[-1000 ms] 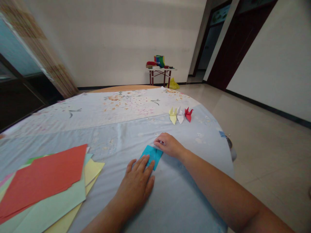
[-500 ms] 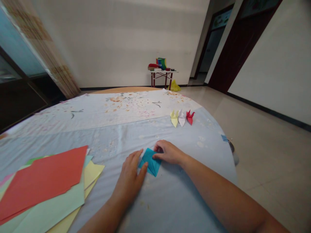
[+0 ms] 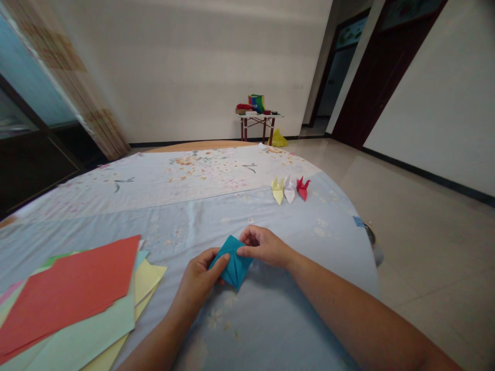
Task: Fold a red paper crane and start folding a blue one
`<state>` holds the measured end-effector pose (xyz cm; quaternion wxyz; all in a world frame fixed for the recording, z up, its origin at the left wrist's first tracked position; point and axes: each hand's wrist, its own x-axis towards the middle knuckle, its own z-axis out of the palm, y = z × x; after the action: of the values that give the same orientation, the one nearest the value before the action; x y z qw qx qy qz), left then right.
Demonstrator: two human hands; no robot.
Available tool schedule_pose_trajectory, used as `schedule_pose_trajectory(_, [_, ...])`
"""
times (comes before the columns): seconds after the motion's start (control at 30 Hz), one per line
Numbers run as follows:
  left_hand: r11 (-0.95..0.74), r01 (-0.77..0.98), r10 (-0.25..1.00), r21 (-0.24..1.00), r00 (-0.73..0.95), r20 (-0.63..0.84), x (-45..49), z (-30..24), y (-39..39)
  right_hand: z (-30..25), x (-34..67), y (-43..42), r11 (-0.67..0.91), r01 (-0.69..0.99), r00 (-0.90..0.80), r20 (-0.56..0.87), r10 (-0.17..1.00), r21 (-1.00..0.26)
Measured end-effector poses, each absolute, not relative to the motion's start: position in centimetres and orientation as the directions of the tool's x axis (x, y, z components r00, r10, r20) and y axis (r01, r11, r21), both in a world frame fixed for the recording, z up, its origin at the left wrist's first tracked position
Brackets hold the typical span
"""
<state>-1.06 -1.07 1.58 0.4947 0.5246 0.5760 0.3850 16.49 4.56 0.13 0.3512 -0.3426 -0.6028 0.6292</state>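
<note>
Two bare hands work on one folded blue paper (image 3: pixel 235 273) in the head view, the only view; the stack of coloured sheets (image 3: pixel 85 291) serves as landmark for all positions. The blue paper is located to the right of the stack, well apart from it, above the pale blue tablecloth (image 3: pixel 294 319). It is diamond-shaped, one corner toward the wearer, with crease lines converging at that corner. Whether its lower edge touches the cloth cannot be told. The left hand (image 3: pixel 199 272), on the side nearer the stack, pinches the left part of the paper: thumb on the upper face, fingers underneath. The right hand (image 3: pixel 266 247), on the side farther from the stack, pinches the upper right edge between thumb and curled fingers. Three folded birds stand in a row beyond and to the right of the stack: yellow bird (image 3: pixel 277 191), white bird (image 3: pixel 290 190), red bird (image 3: pixel 302 189). Farther beyond the stack, against the wall, is a small table (image 3: pixel 257 115), with a yellow bag (image 3: pixel 278 138) on the floor beside it.
</note>
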Motion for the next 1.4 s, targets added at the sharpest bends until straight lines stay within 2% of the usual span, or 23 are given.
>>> schedule_pose_trajectory(0.13, [0.129, 0.243, 0.99, 0.962, 0.02, -0.138, -0.9, 1.9, -1.1, 0.0, 16.2, 4.3, -0.067, -0.041, -0.55, -0.034, 0.835, -0.997])
schedule_pose_trajectory(0.3, [0.075, 0.2, 0.997, 0.977, 0.008, -0.078, -0.6, 2.2, -1.1, -0.1, 15.9, 4.0, -0.036, -0.058, -0.548, 0.002, 0.836, -0.998])
schedule_pose_trajectory(0.47, [0.094, 0.175, 0.995, 0.98, 0.01, -0.097, -0.5, 1.9, -1.2, -0.2, 15.7, 3.8, -0.001, -0.072, -0.559, 0.039, 0.828, -0.997])
schedule_pose_trajectory(0.67, [0.138, 0.109, 0.99, 0.984, -0.016, -0.137, -0.3, 1.8, -1.4, -0.1, 15.6, 3.8, -0.042, -0.106, -0.576, 0.027, 0.817, -0.994])
schedule_pose_trajectory(0.9, [0.115, 0.103, 0.993, 0.988, -0.031, -0.113, -0.3, 1.7, -1.4, 0.4, 15.4, 3.7, -0.097, -0.123, -0.545, -0.014, 0.838, -0.988])
schedule_pose_trajectory(1.13, [0.089, 0.166, 0.995, 0.982, -0.056, -0.081, -0.2, 1.5, -1.7, 0.3, 15.1, 3.3, -0.049, -0.082, -0.536, 0.003, 0.844, -0.995])
schedule_pose_trajectory(1.27, [0.077, 0.163, 0.991, 0.984, -0.117, -0.058, -0.1, 1.5, -1.8, 0.1, 14.8, 3.2, -0.04, -0.122, -0.519, 0.03, 0.854, -0.992])
schedule_pose_trajectory(1.4, [0.101, 0.104, 0.99, 0.989, -0.106, -0.09, -0.2, 1.5, -1.7, 0.2, 14.8, 3.3, -0.108, -0.178, -0.525, 0.001, 0.851, -0.978])
